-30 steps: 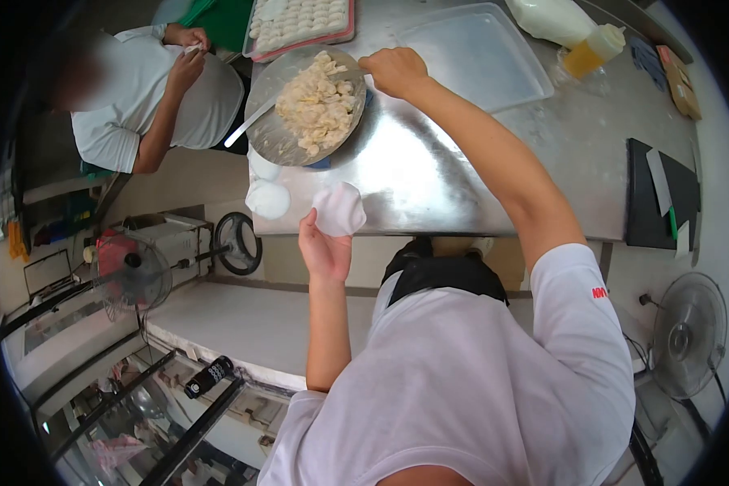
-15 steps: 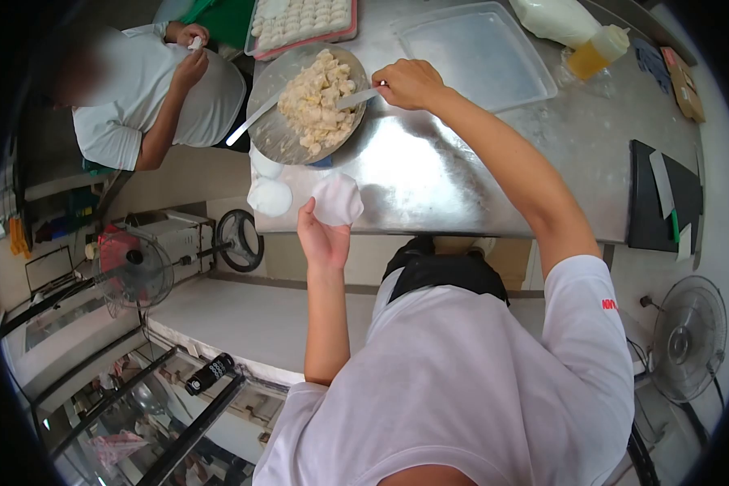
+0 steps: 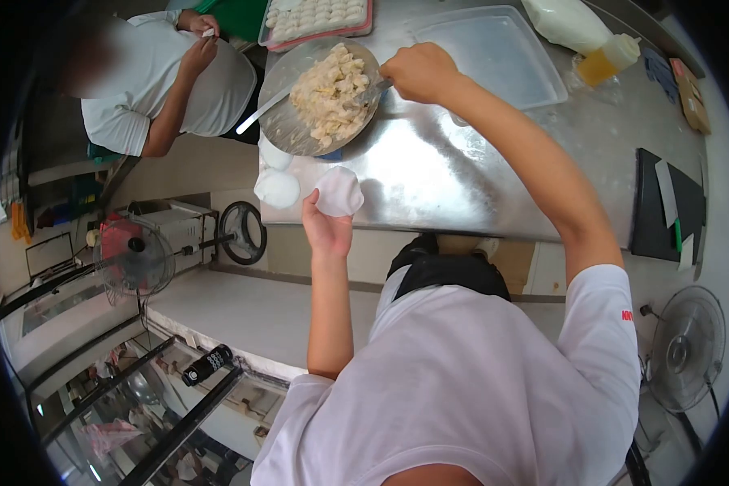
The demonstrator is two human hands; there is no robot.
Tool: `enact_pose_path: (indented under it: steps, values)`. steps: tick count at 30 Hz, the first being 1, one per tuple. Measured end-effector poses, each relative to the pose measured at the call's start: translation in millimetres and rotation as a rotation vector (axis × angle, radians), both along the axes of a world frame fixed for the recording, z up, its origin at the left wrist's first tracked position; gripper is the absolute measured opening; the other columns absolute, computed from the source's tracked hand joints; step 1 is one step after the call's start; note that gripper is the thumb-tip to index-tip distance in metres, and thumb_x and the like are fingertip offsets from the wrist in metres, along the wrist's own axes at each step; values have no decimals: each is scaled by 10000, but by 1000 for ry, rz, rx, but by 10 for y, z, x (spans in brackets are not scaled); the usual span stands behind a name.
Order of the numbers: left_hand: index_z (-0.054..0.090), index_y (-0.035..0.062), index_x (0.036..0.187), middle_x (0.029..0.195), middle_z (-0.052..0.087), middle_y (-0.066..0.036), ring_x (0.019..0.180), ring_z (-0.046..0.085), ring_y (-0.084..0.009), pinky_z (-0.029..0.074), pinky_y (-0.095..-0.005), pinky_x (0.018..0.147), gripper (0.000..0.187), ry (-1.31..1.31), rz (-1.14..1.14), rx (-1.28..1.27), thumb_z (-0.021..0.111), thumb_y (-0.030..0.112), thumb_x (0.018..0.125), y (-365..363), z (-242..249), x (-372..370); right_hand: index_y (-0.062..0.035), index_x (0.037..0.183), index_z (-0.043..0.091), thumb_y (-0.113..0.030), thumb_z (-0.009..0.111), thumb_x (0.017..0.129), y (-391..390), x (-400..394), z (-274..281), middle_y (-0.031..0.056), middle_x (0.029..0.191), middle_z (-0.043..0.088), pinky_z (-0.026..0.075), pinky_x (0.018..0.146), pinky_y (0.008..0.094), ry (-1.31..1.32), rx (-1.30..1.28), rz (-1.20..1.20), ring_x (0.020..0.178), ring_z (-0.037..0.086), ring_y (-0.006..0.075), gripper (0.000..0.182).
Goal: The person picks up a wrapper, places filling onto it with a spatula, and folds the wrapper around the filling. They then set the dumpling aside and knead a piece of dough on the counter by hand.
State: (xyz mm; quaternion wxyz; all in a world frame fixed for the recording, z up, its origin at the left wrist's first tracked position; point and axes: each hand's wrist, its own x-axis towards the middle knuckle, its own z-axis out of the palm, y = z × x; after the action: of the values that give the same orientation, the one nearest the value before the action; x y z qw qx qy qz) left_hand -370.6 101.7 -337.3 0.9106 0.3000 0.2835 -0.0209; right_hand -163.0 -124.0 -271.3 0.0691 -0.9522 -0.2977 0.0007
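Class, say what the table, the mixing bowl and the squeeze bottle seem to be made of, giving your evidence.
Table: metal, probably stainless steel, semi-polished; it throws back blurred, bright glare.
Mixing bowl: probably metal, dull grey, though pale smears leave its finish uncertain.
Squeeze bottle: apparently smooth, translucent plastic; yellow liquid shows through its wall.

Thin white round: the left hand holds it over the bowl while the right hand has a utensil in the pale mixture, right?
Not over the bowl: the head view shows the thin white round in the left hand, by the table's near edge.
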Motion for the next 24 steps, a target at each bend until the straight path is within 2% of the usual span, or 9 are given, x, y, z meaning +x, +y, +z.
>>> enact_pose_path:
  steps: [1, 5, 9, 11, 14, 18, 20, 23, 24]
  values:
    - [484, -12, 1339, 1366, 553, -160, 1270, 531, -326, 440, -500, 1038, 476, -2, -2, -16, 366, 271, 976, -15, 6, -7, -131, 863, 744, -152, 591, 803, 62, -21, 22, 107, 875, 729, 551, 700, 418, -65, -108, 51, 824, 708, 284, 166]
    - [498, -4, 1320, 1342, 570, -152, 1246, 552, -316, 460, -485, 1018, 455, 0, 2, -24, 364, 264, 977, -21, 0, -45, -95, 803, 736, -150, 617, 775, 329, -114, -113, 116, 853, 731, 555, 637, 392, -61, -119, 104, 790, 713, 274, 135]
    - [494, -4, 1323, 1342, 569, -152, 1244, 553, -315, 459, -487, 1017, 458, 19, 18, -5, 363, 265, 977, -4, 51, -97, -119, 844, 747, -170, 613, 786, 336, -107, -103, 98, 886, 735, 554, 686, 403, 43, -119, 76, 826, 708, 270, 155]
    - [501, -1, 1317, 1344, 568, -148, 1241, 555, -313, 462, -481, 1016, 455, 16, 15, 15, 361, 268, 978, 22, 57, -115, -165, 913, 756, -201, 603, 811, 244, -99, -231, 68, 912, 734, 544, 753, 423, 220, 238, -24, 880, 697, 269, 188]
    - [511, 4, 1309, 1342, 570, -142, 1245, 552, -308, 462, -476, 1014, 452, 1, 19, 23, 361, 275, 980, 82, 50, -143, -209, 967, 756, -225, 595, 832, 175, 8, -584, 51, 931, 732, 530, 805, 440, 247, 347, -47, 924, 685, 273, 211]
    - [520, 9, 1302, 1331, 577, -136, 1242, 550, -305, 458, -476, 1011, 447, 14, 67, 16, 365, 279, 981, 194, -42, -123, -219, 982, 753, -220, 582, 848, 105, -2, -398, 63, 925, 730, 531, 801, 439, 325, 359, -77, 914, 688, 276, 217]
    - [497, -11, 1329, 1348, 564, -151, 1262, 531, -327, 439, -500, 1043, 475, 36, 117, 45, 338, 279, 988, 252, -108, -123, -164, 936, 749, -170, 583, 843, 191, -50, -267, 72, 852, 728, 536, 738, 431, 70, 241, 3, 826, 694, 289, 190]
    - [496, -1, 1324, 1338, 563, -142, 1251, 532, -320, 444, -501, 1034, 488, 18, 120, 94, 330, 308, 984, 332, -258, -109, -142, 879, 736, -120, 596, 789, 462, -179, -74, 92, 833, 724, 545, 684, 432, -73, -77, 142, 790, 702, 293, 168]
    - [496, -1, 1324, 1338, 563, -142, 1251, 532, -320, 444, -501, 1034, 488, 20, 123, 94, 330, 308, 984, 362, -361, -75, -142, 879, 736, -120, 596, 789, 510, -221, -97, 92, 833, 724, 545, 684, 432, -71, -77, 145, 790, 702, 293, 168]
